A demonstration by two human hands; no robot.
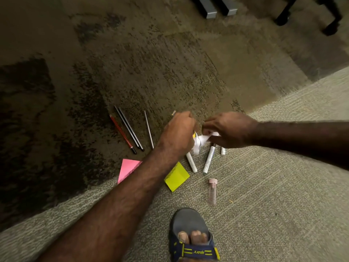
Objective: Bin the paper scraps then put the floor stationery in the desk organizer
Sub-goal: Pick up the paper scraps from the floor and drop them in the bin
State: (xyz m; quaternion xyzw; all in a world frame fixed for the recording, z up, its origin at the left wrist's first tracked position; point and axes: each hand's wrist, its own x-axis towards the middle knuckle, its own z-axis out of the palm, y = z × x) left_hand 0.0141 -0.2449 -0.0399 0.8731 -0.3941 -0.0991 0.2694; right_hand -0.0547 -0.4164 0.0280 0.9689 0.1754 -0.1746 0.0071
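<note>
**Gathering the scraps over the carpet**

I've got both hands low over the floor. My left hand [178,132] is curled tight around a wad of white paper scraps [200,141], and my right hand [229,129] pinches the loose end of that wad just beside it. Best move, I reckon: ball it all into one fist so nothing drops among the white markers [208,159] right underneath. Pencils [128,129] lie to the left, pink sticky pad [127,170] and yellow sticky pad [176,176] nearer me, a clear tube [212,191] near my sandal [192,237]. No bin or organizer in view.
</note>
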